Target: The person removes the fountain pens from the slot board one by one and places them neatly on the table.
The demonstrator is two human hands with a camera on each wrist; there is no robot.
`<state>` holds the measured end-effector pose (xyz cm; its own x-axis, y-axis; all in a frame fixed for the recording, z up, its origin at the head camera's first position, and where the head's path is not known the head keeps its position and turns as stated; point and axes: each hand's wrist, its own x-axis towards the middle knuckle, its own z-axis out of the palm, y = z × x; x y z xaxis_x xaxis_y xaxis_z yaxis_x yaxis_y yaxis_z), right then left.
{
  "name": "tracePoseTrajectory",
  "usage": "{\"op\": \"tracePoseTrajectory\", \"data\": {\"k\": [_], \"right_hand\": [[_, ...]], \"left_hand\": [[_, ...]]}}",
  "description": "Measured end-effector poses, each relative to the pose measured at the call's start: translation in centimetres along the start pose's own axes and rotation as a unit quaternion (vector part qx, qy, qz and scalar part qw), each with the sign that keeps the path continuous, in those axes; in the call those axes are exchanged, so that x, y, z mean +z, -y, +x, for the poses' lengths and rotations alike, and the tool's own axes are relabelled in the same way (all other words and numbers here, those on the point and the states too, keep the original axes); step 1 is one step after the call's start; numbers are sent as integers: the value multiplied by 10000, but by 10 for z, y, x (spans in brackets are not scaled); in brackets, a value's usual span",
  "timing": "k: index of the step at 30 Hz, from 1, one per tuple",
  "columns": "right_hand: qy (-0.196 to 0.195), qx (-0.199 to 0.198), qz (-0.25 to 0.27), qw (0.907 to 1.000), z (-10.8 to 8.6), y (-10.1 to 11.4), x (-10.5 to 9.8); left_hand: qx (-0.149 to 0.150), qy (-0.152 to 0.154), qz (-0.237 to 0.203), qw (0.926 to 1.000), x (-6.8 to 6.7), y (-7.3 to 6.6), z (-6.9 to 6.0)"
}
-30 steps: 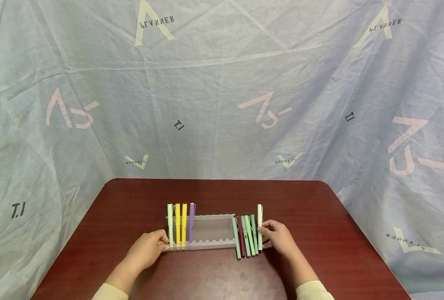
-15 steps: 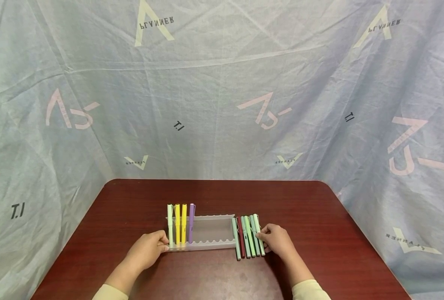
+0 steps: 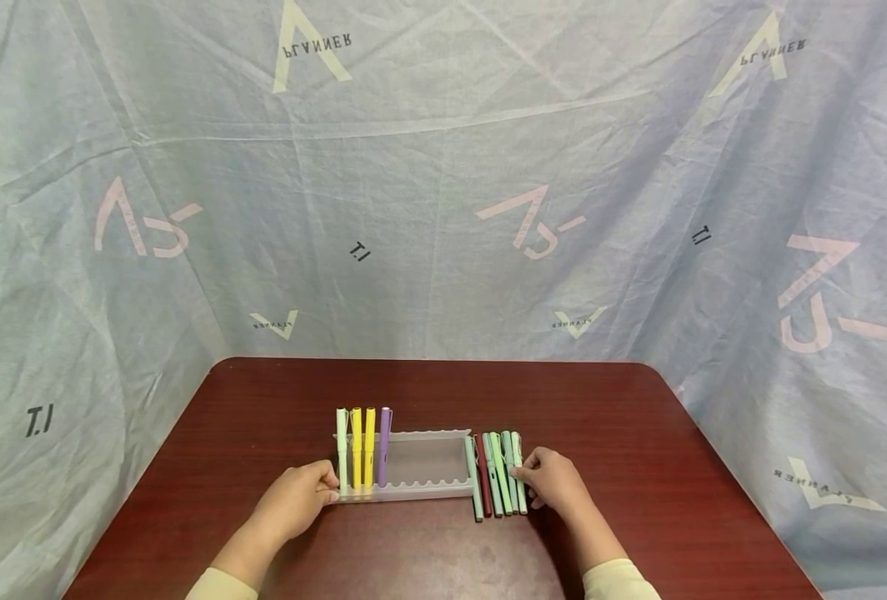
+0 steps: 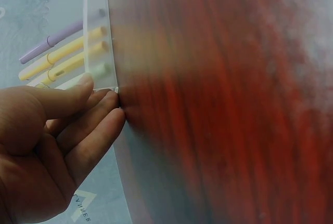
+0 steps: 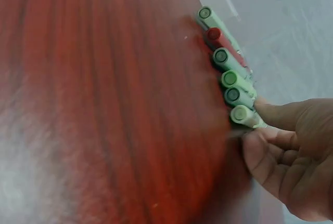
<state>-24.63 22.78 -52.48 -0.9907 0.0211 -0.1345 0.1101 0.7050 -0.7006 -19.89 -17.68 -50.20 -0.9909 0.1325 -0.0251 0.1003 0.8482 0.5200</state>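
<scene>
Grey cloth (image 3: pixel 428 292) on the far side shows "T.I" and flipped "PLANNER" print. The left hand (image 3: pixel 293 498) pinches a clear rack (image 3: pixel 428 460), partly hiding its near-left corner; four pens (image 3: pixel 370 446) rest in it. Just right lie six pens (image 3: pixel 483 479), any lettering illegible; the right hand (image 3: pixel 556 481) pinches the rightmost, a pale green pen (image 5: pixel 241 115), partly covering it.

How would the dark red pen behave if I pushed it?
The dark red pen probably won't roll far, since green pens lie close on either side. It's likely stiff, since it looks straight. It may slide, because the table looks glossy.
</scene>
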Motion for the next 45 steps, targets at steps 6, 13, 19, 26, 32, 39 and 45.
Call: {"op": "tracePoseTrajectory", "data": {"k": [6, 13, 19, 26, 32, 39, 45], "right_hand": [[274, 36, -232, 9993, 0, 6, -5], [186, -18, -934, 9954, 3, 19, -15], [84, -457, -681, 9966, 8, 37, -11], [733, -1668, 431, 9823, 12, 65, 17], [926, -2308, 247, 9683, 10, 91, 51], [1259, -1967, 1059, 9666, 8, 113, 88], [1454, -1601, 1905, 9576, 6, 126, 110]], "left_hand": [[-16, -12, 2, 10000, 2, 1, 0], [-20, -3, 9, 10000, 1, 1, 1], [-28, -3, 16, 10000, 1, 0, 1], [5, -82, 15, 10000, 1, 1, 1], [63, -112, 30, 9999, 3, 2, 2], [27, -86, 17, 10000, 3, 2, 3], [13, -109, 32, 9999, 3, 1, 2]]}}
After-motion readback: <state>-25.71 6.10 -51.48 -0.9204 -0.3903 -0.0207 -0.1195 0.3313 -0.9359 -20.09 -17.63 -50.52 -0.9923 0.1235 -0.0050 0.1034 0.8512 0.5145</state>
